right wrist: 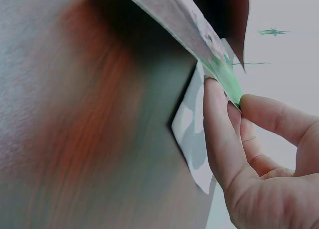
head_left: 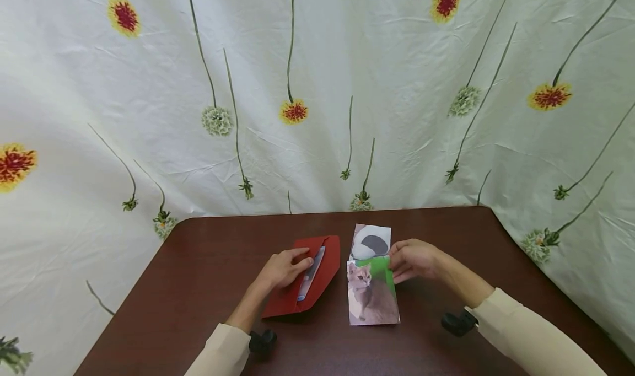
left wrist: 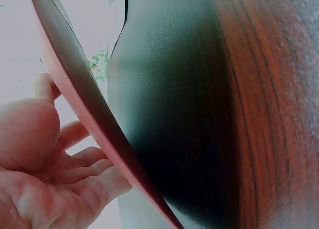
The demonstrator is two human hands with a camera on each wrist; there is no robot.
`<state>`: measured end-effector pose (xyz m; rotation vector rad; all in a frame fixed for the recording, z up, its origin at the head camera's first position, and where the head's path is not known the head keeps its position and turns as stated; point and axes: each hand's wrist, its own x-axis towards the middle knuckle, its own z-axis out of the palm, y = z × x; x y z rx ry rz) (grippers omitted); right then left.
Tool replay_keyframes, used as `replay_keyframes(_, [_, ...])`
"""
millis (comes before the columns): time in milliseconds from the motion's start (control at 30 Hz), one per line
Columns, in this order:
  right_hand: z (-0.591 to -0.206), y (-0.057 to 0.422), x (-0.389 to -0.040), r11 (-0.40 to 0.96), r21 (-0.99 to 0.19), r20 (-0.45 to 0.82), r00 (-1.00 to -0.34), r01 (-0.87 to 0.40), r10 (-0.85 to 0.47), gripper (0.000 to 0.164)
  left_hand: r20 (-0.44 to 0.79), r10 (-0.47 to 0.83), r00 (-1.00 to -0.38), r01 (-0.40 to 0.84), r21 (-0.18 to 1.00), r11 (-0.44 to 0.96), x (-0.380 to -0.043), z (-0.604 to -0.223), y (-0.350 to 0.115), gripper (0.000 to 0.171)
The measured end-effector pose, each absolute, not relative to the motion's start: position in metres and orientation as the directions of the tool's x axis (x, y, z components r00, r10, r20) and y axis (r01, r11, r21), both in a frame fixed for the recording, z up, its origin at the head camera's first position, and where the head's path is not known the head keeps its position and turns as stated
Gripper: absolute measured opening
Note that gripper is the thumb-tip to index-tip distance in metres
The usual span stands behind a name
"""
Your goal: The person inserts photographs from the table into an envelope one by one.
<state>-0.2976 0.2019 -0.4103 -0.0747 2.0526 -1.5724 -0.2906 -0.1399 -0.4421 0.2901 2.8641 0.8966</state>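
In the head view my left hand (head_left: 283,269) holds a red envelope (head_left: 326,279) at its left side, thumb near the opening. A pale bluish paper piece (head_left: 311,274) shows in that opening. The left wrist view has the envelope (left wrist: 97,134) tilted above the table, fingertips against it. My right hand (head_left: 415,259) pinches the upper right edge of a cat photo (head_left: 372,301) with a green background. In the right wrist view thumb and fingers grip its green corner (right wrist: 227,82). Partly behind that photo lies a second picture (head_left: 369,242), white and grey.
A dark reddish-brown table (head_left: 208,271) lies under everything. Behind it hangs a white cloth (head_left: 317,161) printed with flowers. Dark wrist cameras sit below each sleeve, the left device (head_left: 263,341) and the right device (head_left: 458,323).
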Motion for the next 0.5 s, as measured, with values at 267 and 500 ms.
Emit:
replay_keyframes(267, [-0.394,0.199,-0.306,0.281,-0.912,-0.390,-0.845,0.299,-0.367,0.013,-0.066,0.225,-0.972,0.147,0.575,0.805,-0.291,-0.442,-0.139,0.050])
replay_keyframes(500, [-0.377,0.200,-0.312,0.247,-0.929,-0.354,-0.852,0.274,-0.386,0.011,-0.075,0.214,-0.974,0.133,0.577,0.806,-0.291,-0.442,-0.140,0.051])
